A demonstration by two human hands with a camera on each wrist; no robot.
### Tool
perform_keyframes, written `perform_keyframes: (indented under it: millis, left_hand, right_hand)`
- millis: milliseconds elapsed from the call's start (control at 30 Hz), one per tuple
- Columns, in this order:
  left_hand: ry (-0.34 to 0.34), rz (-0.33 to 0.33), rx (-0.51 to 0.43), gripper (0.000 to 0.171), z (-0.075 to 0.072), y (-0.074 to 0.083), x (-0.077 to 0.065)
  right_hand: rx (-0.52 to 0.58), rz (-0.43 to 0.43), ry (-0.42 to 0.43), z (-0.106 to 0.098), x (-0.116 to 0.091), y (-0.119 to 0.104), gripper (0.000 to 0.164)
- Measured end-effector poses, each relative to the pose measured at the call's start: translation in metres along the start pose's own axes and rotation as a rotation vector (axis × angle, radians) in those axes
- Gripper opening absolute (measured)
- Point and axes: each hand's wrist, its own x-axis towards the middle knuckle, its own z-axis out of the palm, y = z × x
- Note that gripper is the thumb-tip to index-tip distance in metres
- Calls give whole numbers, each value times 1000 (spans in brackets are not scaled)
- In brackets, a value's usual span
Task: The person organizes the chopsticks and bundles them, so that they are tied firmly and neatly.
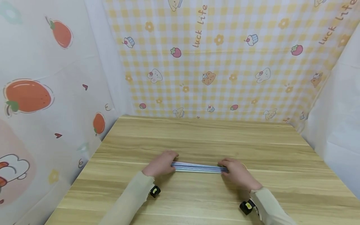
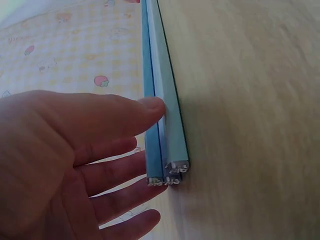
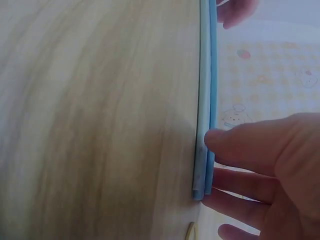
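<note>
A bundle of long, thin sticks (image 1: 199, 168) in light blue and pale green lies crosswise on the table. At its left end my left hand (image 1: 161, 164) holds it. The left wrist view shows the thumb on the near side of the sticks (image 2: 172, 125), the fingers behind, and crinkled, silvery stick ends. My right hand (image 1: 237, 173) grips the other end. In the right wrist view its thumb presses the sticks (image 3: 204, 100) from one side, with fingers on the far side. What the sticks are I cannot tell.
A thin yellow loop (image 3: 191, 232), like a rubber band, lies just beyond the right end of the bundle. The wood-grain table (image 1: 191, 200) meets a yellow checked cloth (image 1: 225, 62) at the back. White cloths hang at the left (image 1: 76, 68) and right (image 1: 337, 125).
</note>
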Motion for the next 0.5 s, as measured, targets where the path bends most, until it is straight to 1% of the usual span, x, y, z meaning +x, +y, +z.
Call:
perform_keyframes:
  millis: [133, 267, 500]
  left_hand:
    - [1, 16, 8, 42, 1, 1, 0]
    - [1, 21, 29, 41, 1, 1, -1]
    - [0, 29, 36, 37, 1, 4, -2]
  right_hand:
    - [-14, 4, 21, 3, 2, -1, 30]
    - [-19, 6, 38, 6, 3, -2, 25]
    - [5, 18, 70, 10, 4, -2, 17]
